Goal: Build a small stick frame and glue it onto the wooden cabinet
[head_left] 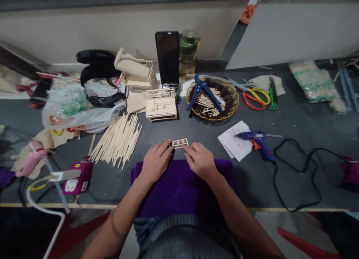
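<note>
A small rectangular wooden stick frame (179, 143) with three round flower-like pieces inside lies on the dark table in front of me. My left hand (157, 158) holds its left end, thumb and fingertips closed there. From the other side, the closed fingers of my right hand (201, 160) grip its lower right edge. Both wrists rest over a folded purple cloth (182, 191) at the table's edge. Just beyond stands a little stick-built model (161, 105), with similar round pieces on its slatted surface.
Loose wooden sticks (117, 139) lie left. A basket (237, 105) holds stick pieces and a blue cutter (206, 90). Right are scissors (255, 100), paper (235, 141) and a corded blue glue gun (260, 141). A phone (167, 60) and bottle (188, 55) stand behind; a pink glue gun (32, 158) lies far left.
</note>
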